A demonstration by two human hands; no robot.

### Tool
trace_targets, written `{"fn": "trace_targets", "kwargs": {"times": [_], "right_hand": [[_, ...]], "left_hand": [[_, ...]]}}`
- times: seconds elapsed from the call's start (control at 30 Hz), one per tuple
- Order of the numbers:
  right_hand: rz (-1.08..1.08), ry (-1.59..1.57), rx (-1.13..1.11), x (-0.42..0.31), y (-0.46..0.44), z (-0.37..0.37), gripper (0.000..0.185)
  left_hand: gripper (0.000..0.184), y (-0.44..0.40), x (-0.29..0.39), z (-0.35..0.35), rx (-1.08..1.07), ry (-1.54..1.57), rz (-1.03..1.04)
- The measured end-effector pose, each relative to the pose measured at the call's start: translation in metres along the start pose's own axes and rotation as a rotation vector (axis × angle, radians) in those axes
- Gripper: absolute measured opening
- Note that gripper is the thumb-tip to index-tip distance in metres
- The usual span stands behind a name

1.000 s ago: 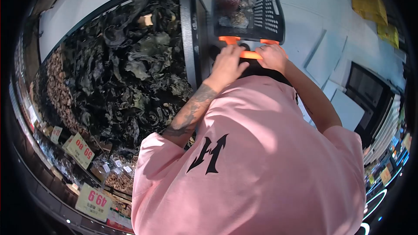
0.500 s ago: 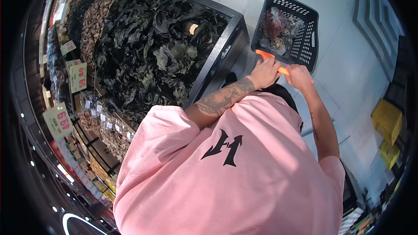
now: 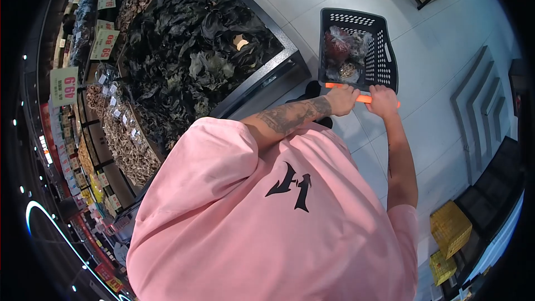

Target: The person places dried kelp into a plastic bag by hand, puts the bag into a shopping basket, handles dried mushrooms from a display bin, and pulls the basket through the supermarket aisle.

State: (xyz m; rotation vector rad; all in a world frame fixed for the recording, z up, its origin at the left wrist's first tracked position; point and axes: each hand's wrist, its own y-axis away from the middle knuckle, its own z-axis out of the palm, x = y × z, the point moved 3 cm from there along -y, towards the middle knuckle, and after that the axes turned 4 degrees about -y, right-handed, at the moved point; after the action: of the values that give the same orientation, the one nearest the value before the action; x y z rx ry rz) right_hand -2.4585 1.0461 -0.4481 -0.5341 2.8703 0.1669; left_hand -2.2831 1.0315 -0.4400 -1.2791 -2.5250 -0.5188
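Observation:
Both hands are closed round the orange handle [image 3: 364,99] of a dark perforated shopping basket [image 3: 393,69]. My left hand [image 3: 341,100] grips it on the left, and my right hand [image 3: 384,100] holds it near the right end. In the basket, past my hands, lie a clear bag with dark red contents [image 3: 337,44], a bag of pale, greyish contents [image 3: 361,49] and a bag with brownish bits [image 3: 348,71]. I cannot make out exactly what these bags contain.
A display bin of dark dried seaweed [image 3: 206,61] with a metal edge [image 3: 262,71] stands at left. Price signs [image 3: 65,86] and other dried goods [image 3: 125,145] line the shelves beyond. Yellow crates [image 3: 450,227] stand lower right on the tiled floor [image 3: 429,61].
My view has turned, and the seaweed bin has shifted up and left in it. The basket appears slightly lower and more upright in view. Both hands still hold the handle.

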Motion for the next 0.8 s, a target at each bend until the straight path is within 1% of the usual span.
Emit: {"fn": "trace_targets", "kwargs": {"times": [0.03, 0.07, 0.1, 0.13, 0.2, 0.27, 0.3, 0.37, 0.4, 0.47, 0.5, 0.63, 0.67, 0.8], "right_hand": [[0.008, 0.016, 0.004, 0.009, -0.007, -0.002, 0.031], [-0.005, 0.025, 0.006, 0.016, -0.013, -0.004, 0.031], [0.033, 0.026, 0.020, 0.024, -0.019, -0.006, 0.030], [0.072, 0.026, 0.025, 0.030, -0.024, -0.008, 0.029], [0.060, 0.032, 0.050, 0.041, -0.041, -0.011, 0.028], [0.111, -0.007, 0.059, 0.048, -0.057, -0.021, 0.027], [0.097, 0.009, 0.048, 0.055, -0.061, -0.023, 0.027], [-0.012, 0.028, 0.061, 0.067, -0.080, -0.023, 0.027], [-0.030, 0.039, 0.052, 0.074, -0.088, -0.024, 0.027], [-0.029, -0.011, 0.032, 0.088, -0.103, -0.023, 0.028], [-0.107, -0.063, 0.122, 0.097, -0.112, -0.024, 0.028], [-0.099, -0.021, 0.016, 0.107, -0.149, -0.040, 0.027], [-0.126, -0.016, 0.002, 0.110, -0.159, -0.041, 0.027], [-0.300, -0.022, -0.025, 0.120, -0.209, -0.054, 0.026]], "left_hand": [[0.039, -0.010, 0.000, -0.003, 0.010, 0.003, -0.010], [0.039, -0.020, 0.000, -0.004, -0.051, 0.001, -0.039], [0.039, -0.031, -0.005, -0.007, -0.110, 0.001, -0.068], [0.039, -0.040, -0.011, -0.010, -0.098, 0.010, -0.077], [0.041, -0.059, -0.023, -0.012, -0.152, 0.056, -0.083], [0.042, -0.069, -0.033, -0.018, -0.124, 0.081, -0.079], [0.044, -0.075, -0.035, -0.021, -0.177, 0.118, -0.098], [0.047, -0.090, -0.045, -0.031, -0.244, 0.159, -0.127], [0.047, -0.097, -0.048, -0.033, -0.228, 0.173, -0.138], [0.047, -0.109, -0.058, -0.039, -0.265, 0.238, -0.117], [0.047, -0.117, -0.066, -0.045, -0.249, 0.244, -0.127], [0.046, -0.131, -0.079, -0.054, -0.226, 0.321, -0.153], [0.046, -0.136, -0.086, -0.058, -0.202, 0.303, -0.158], [0.045, -0.150, -0.107, -0.068, -0.089, 0.320, -0.289]]}}
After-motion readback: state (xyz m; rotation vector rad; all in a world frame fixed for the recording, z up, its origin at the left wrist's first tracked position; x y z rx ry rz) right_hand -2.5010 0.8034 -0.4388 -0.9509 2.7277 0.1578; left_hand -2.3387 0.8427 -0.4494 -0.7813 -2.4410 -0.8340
